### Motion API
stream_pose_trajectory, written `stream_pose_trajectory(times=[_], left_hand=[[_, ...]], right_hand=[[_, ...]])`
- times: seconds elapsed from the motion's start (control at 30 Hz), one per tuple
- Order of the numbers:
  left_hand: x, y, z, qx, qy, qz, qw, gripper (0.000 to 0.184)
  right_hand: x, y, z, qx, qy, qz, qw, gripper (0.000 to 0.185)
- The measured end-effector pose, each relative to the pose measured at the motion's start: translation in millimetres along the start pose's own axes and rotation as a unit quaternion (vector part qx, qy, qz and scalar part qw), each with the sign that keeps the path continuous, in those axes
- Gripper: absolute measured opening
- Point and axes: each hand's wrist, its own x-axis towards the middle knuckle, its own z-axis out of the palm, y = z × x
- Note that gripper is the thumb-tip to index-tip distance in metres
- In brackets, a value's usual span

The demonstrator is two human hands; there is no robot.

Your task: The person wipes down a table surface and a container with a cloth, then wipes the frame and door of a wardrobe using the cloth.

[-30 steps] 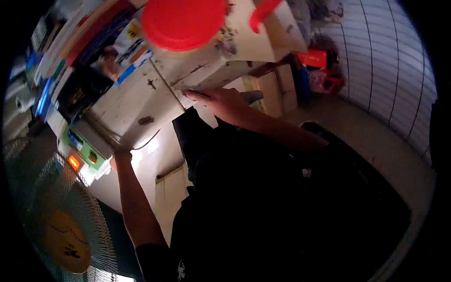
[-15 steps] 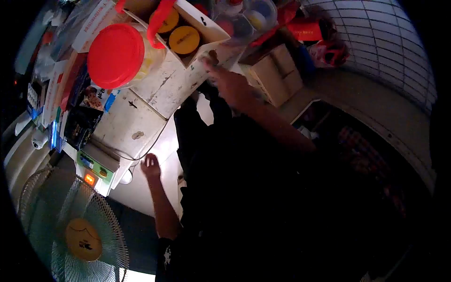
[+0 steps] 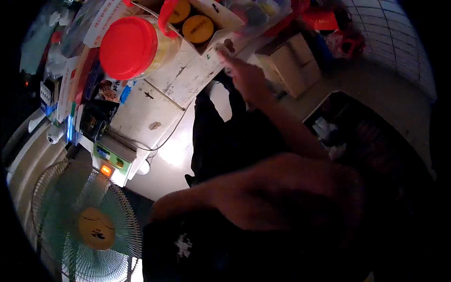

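My right hand (image 3: 243,73) is at the front edge of the white worn table (image 3: 162,91), its fingers stretched toward the tabletop and nothing visible in them. Just beyond it is an open carton (image 3: 230,19) with yellow-lidded containers (image 3: 198,29). A jar with a red lid (image 3: 128,48) stands left of the carton. My left forearm crosses low in front of my dark clothing; my left hand (image 3: 324,190) is dark and smeared by motion, so its fingers cannot be made out.
A fan (image 3: 96,228) stands at the lower left, below a green box (image 3: 110,156) and a lit orange switch (image 3: 106,170). A cable (image 3: 164,141) hangs over the table edge. Right of the table are a cardboard box (image 3: 293,66) and a dark open container (image 3: 333,110).
My left arm has swung from beside the table's lower edge across my body to the right. My right hand has moved from farther left along the table edge to beside the carton. The view has shifted.
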Motion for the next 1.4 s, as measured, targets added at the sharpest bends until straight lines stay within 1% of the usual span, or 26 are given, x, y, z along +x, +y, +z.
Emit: stream_pose_trajectory(times=[0.03, 0.07, 0.13, 0.17, 0.23, 0.33, 0.47, 0.53, 0.57, 0.63, 0.73, 0.77, 0.8, 0.83, 0.87, 0.97, 1.0, 1.03, 1.07, 1.13, 1.17, 1.2, 1.23, 1.27, 1.37, 1.4], left_hand=[[3.0, -4.3, 11.2, -0.012, -0.01, -0.007, 1.0, 0.012], [3.6, -8.1, 19.8, -0.02, -0.009, -0.013, 1.0, 0.012], [-5.2, -11.3, 24.4, -0.027, 0.012, -0.029, 0.999, 0.012], [-14.0, -10.8, 23.1, -0.022, 0.027, -0.036, 0.999, 0.012], [-33.5, -4.9, 18.8, -0.008, 0.067, -0.044, 0.997, 0.012], [-71.9, 8.4, 11.9, 0.013, 0.152, -0.052, 0.987, 0.012], [-132.8, 34.8, 3.8, 0.05, 0.282, -0.033, 0.957, 0.012], [-165.2, 52.6, -0.3, 0.07, 0.345, -0.014, 0.936, 0.012], [-180.1, 60.0, -2.1, 0.08, 0.373, -0.002, 0.924, 0.012], [-211.0, 76.2, -4.6, 0.098, 0.428, 0.028, 0.898, 0.012], [-251.4, 92.0, -4.2, 0.117, 0.497, 0.074, 0.857, 0.012], [-263.1, 95.2, -3.4, 0.12, 0.515, 0.088, 0.844, 0.012], [-272.9, 97.8, -2.6, 0.125, 0.53, 0.101, 0.833, 0.013], [-281.1, 99.6, -1.1, 0.133, 0.546, 0.111, 0.82, 0.013], [-288.8, 101.0, 0.8, 0.139, 0.558, 0.123, 0.809, 0.013], [-303.3, 95.0, 2.6, 0.139, 0.586, 0.144, 0.785, 0.013], [-307.2, 93.0, 4.3, 0.133, 0.597, 0.145, 0.778, 0.013], [-310.6, 92.8, 2.2, 0.135, 0.599, 0.143, 0.776, 0.013], [-311.1, 88.1, 1.4, 0.135, 0.597, 0.137, 0.779, 0.013], [-312.3, 79.7, -1.1, 0.134, 0.595, 0.122, 0.783, 0.013], [-314.4, 76.4, -0.4, 0.132, 0.589, 0.114, 0.789, 0.013], [-315.9, 72.6, -0.3, 0.132, 0.586, 0.105, 0.792, 0.013], [-315.3, 69.3, 2.7, 0.131, 0.586, 0.091, 0.795, 0.013], [-314.9, 66.0, 5.0, 0.13, 0.582, 0.072, 0.8, 0.013], [-316.8, 54.6, 13.1, 0.135, 0.571, 0.016, 0.81, 0.014], [-319.5, 51.4, 19.1, 0.137, 0.566, -0.005, 0.813, 0.014]], right_hand=[[6.0, 4.3, 0.1, 0.006, -0.015, 0.084, 0.996, 0.074], [8.4, 9.5, 6.2, 0.006, -0.016, 0.087, 0.996, 0.074], [5.2, 12.6, 23.2, 0.023, 0.05, 0.074, 0.996, 0.071], [-2.3, 3.1, 27.9, 0.023, 0.058, 0.073, 0.995, 0.071], [-24.3, -23.6, 34.1, 0.043, -0.006, 0.102, 0.994, 0.069], [-39.1, -30.7, 48.7, 0.04, 0.054, 0.081, 0.994, 0.07], [-26.8, -44.4, 36.2, -0.017, 0.072, 0.057, 0.996, 0.067], [-22.7, -55.2, 48.4, 0.004, -0.032, 0.135, 0.99, 0.066], [-23.1, -63.9, 55.4, 0.001, -0.028, 0.124, 0.992, 0.066], [-36.7, -85.3, 67.2, 0.007, -0.152, 0.069, 0.986, 0.062], [-29.4, -85.4, 76.9, -0.008, -0.115, 0.027, 0.993, 0.061], [-27.1, -78.3, 79.3, -0.065, -0.055, -0.02, 0.996, 0.062], [-23.8, -80.9, 72.4, -0.068, -0.055, -0.03, 0.996, 0.062], [-18.6, -84.4, 66.6, -0.057, -0.078, -0.005, 0.995, 0.063], [-14.4, -89.8, 62.5, -0.047, -0.102, 0.021, 0.993, 0.065], [-16.1, -81.3, 85.2, -0.031, -0.08, -0.026, 0.996, 0.067], [-15.8, -86.7, 80.8, -0.019, -0.098, -0.017, 0.995, 0.068], [-10.1, -98.2, 72.7, 0.013, -0.163, 0.042, 0.986, 0.069], [-12.6, -84.1, 93.5, 0.027, -0.087, -0.028, 0.995, 0.068], [-13.2, -95.5, 82.7, -0.059, -0.077, -0.034, 0.995, 0.061], [-7.8, -111.7, 66.7, 0.009, -0.151, 0.06, 0.987, 0.052], [-11.3, -112.7, 66.5, 0.015, -0.098, 0.005, 0.995, 0.043], [-11.2, -107.4, 72.5, 0.048, -0.062, -0.072, 0.994, 0.043], [-14.7, -101.7, 78.5, 0.043, -0.051, -0.065, 0.996, 0.043], [-16.2, -133.4, 60.1, 0.037, -0.172, -0.061, 0.983, 0.045], [-20.0, -133.8, 69.2, 0.042, -0.167, -0.061, 0.983, 0.045]])
